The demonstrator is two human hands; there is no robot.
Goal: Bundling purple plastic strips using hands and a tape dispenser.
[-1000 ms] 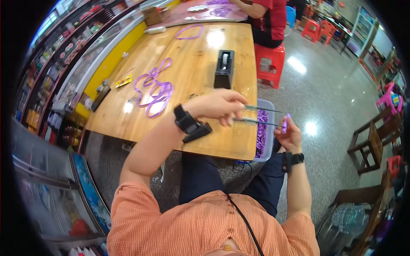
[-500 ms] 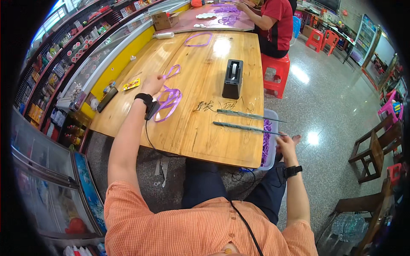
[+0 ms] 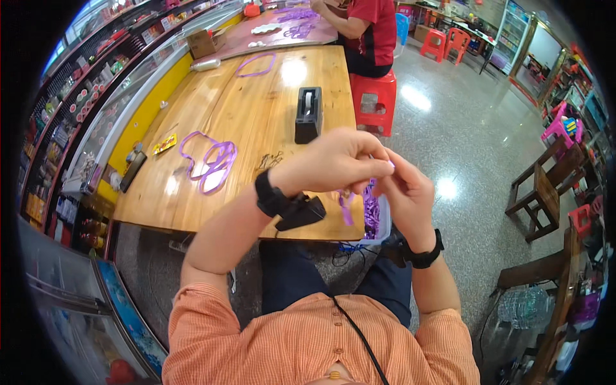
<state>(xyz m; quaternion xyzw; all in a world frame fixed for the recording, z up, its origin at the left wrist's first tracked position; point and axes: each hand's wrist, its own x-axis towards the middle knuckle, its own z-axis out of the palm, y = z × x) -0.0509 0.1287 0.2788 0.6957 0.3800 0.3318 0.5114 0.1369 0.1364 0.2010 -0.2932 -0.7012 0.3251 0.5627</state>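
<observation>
My left hand [image 3: 340,160] and my right hand [image 3: 410,196] meet above the right edge of the wooden table, fingertips almost touching. Both are closed in a pinch on a purple ribbon [image 3: 346,209], whose loose part hangs below my left hand; a small bit of purple shows between the fingertips. Under the hands, a clear plastic bin [image 3: 385,224] with shiny purple pieces sits beside the table edge. Farther left on the tabletop lie looped purple ribbons [image 3: 220,160]. The dark green rods seen earlier are hidden behind my hands and left forearm.
A black tape dispenser [image 3: 308,115] stands on the wooden table [image 3: 256,96] beyond my hands. A yellow packet [image 3: 165,144] and another ribbon loop [image 3: 274,63] lie there too. At the far end, a person in red [image 3: 375,32] sits on a red stool [image 3: 375,102].
My left hand has left the ribbons at the left and come across to my right hand, with a purple ribbon. My right hand has risen from beside the bin. The view has shifted right.
</observation>
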